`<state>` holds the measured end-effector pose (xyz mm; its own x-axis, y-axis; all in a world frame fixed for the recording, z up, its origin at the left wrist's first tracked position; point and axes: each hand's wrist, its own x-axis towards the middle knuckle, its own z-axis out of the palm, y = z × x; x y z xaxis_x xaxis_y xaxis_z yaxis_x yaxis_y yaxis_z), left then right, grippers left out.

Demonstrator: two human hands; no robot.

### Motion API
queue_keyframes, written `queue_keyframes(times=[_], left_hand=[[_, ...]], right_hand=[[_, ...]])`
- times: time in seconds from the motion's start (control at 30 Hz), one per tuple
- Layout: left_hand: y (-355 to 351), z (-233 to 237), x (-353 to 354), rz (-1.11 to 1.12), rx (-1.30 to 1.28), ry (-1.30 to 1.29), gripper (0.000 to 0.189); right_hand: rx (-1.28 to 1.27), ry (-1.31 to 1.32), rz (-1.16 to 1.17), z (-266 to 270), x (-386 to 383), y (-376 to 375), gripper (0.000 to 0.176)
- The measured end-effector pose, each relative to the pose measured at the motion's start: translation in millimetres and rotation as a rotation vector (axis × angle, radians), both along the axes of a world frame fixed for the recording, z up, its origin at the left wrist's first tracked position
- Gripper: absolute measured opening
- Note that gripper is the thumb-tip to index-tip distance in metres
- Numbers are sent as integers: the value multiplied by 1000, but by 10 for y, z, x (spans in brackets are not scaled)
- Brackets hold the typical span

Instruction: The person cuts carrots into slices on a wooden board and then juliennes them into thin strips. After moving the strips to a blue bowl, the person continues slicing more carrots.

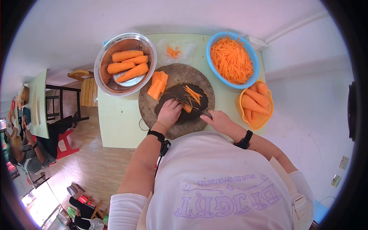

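A round, dark-stained cutting board (147, 109) lies in the middle of the table. My right hand (221, 122) grips the black handle of a kitchen knife (196, 109), whose dark blade slants across the board. My left hand (170, 112) has its fingers curled down at the blade, holding carrot slices (187, 108) that are mostly hidden under hand and knife. Just beyond the blade lie loose carrot shreds (193, 94). At the board's upper left sits a stack of flat carrot slices (157, 85).
A metal basin (99, 78) with a colander and several whole carrots stands upper left. A blue bowl (209, 57) heaped with shreds and a yellow basket (260, 123) of carrots are right. A plastic bag (186, 49) holds carrot scraps. Other people (32, 157) sit far left.
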<state>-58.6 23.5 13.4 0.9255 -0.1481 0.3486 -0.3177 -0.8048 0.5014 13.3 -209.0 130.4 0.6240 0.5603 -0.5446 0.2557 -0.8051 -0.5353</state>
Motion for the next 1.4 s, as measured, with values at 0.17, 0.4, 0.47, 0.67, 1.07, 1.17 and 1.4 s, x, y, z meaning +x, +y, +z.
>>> queue_keyframes(times=[0.17, 0.4, 0.47, 0.67, 1.07, 1.17, 1.4], left_hand=[[12, 5, -7, -6, -12, 7, 29], [14, 35, 11, -8, -8, -11, 27], [-13, 63, 14, 13, -8, -2, 26], [8, 27, 13, -6, -26, -48, 23], [8, -21, -9, 4, 2, -14, 26], [7, -33, -5, 7, 13, -9, 25], [2, -47, 22, 70, -14, -3, 26]], right_hand=[[-23, 29, 18, 25, 31, 21, 53], [-47, 26, 11, -108, 31, 54, 53], [21, 21, -28, -113, 27, 27, 52], [113, 146, -170, -160, 7, -47, 51], [8, 31, -13, -35, -30, -16, 52], [-20, 27, 1, -33, -26, -6, 52], [33, 47, -45, -111, -30, 121, 53]])
